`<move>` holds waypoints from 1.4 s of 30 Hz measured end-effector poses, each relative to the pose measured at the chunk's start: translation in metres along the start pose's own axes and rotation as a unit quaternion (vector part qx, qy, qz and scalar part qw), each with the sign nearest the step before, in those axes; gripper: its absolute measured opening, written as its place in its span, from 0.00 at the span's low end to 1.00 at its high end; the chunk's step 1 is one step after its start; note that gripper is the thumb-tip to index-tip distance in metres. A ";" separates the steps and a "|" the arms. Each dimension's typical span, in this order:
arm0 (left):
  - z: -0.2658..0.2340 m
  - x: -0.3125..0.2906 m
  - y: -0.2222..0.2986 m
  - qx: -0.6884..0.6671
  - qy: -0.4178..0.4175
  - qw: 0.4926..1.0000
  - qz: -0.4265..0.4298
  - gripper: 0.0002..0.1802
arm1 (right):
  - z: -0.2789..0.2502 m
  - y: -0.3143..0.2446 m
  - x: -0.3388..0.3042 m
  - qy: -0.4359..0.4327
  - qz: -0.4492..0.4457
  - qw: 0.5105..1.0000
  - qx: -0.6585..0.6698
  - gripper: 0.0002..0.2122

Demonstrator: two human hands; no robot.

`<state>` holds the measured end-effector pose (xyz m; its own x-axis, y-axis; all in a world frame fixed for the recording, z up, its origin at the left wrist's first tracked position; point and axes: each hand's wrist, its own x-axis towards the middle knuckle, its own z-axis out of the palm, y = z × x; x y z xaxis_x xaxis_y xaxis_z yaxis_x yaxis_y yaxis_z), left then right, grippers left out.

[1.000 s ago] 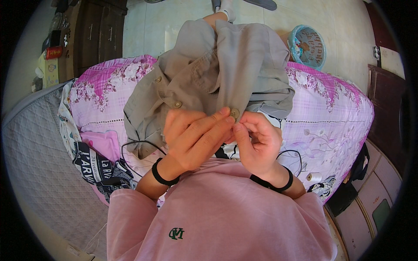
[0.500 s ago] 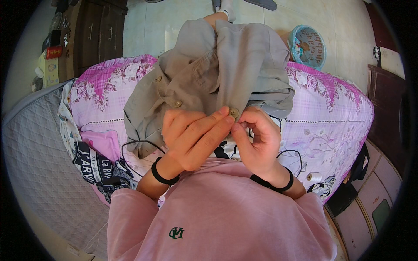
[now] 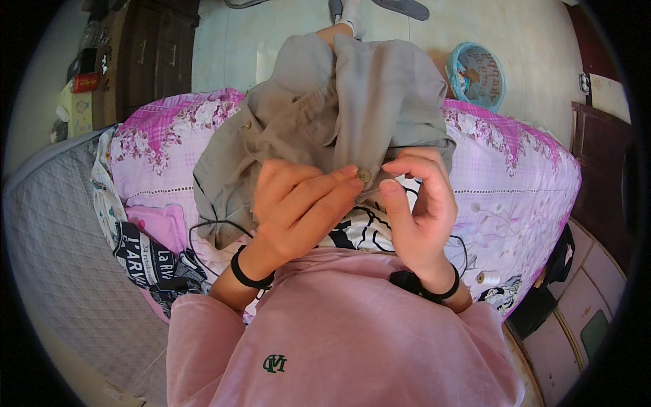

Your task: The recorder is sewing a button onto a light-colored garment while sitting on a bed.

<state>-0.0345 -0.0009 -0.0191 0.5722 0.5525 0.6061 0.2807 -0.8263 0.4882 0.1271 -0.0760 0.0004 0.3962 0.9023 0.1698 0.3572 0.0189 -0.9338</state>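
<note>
A greyish-khaki button-up garment with a stitched pocket lies across my lap. My left hand pinches its edge, thumb and fingertips right beside a round button. To the right of that button my right hand is lifted a little off the cloth. Its index finger and thumb are apart with a gap between them, and its other fingers curl. I can make out no needle or thread between them. Another button shows on the garment's left part.
A floral pink-and-white sheet spreads under me. At my right lies a spool of white thread; dark printed cloth and pink cloth lie left. A blue-lined waste basket stands on the floor ahead, near a dark wooden cabinet.
My right hand has moved away from the button to the right, and its thumb and index finger have parted. The left hand keeps its pinch on the garment.
</note>
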 end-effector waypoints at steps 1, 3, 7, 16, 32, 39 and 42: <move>0.001 0.001 0.001 0.007 -0.005 1.000 0.021 0.16 | -0.001 0.001 0.001 0.001 -0.001 1.000 -0.001 0.08; 0.004 -0.001 0.001 0.014 0.000 0.999 0.034 0.16 | -0.001 0.005 0.006 -0.049 0.010 0.998 0.029 0.05; 0.003 -0.005 0.002 0.019 -0.020 0.999 0.047 0.17 | -0.010 0.006 0.016 -0.147 0.106 0.981 0.063 0.03; 0.015 -0.001 -0.002 -0.048 0.018 0.998 -0.025 0.18 | 0.003 0.019 0.020 -0.108 0.126 0.971 0.174 0.01; -0.010 0.005 -0.016 -0.341 -0.087 0.816 -0.458 0.09 | -0.268 0.150 0.149 0.040 0.336 0.830 0.443 0.10; -0.008 0.009 -0.037 -0.411 -0.116 0.805 -0.413 0.07 | -0.472 0.175 0.098 0.144 0.300 0.889 0.314 0.17; -0.013 0.005 -0.042 -0.416 -0.118 0.805 -0.406 0.07 | -0.418 0.135 0.051 0.088 0.127 0.968 -0.195 0.15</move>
<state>-0.0536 0.0380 -0.0281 0.6188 0.7559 -0.2138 0.0791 0.2109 0.9743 0.5495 -0.2074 0.0151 0.6399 0.7678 0.0332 0.5077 -0.3899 -0.7683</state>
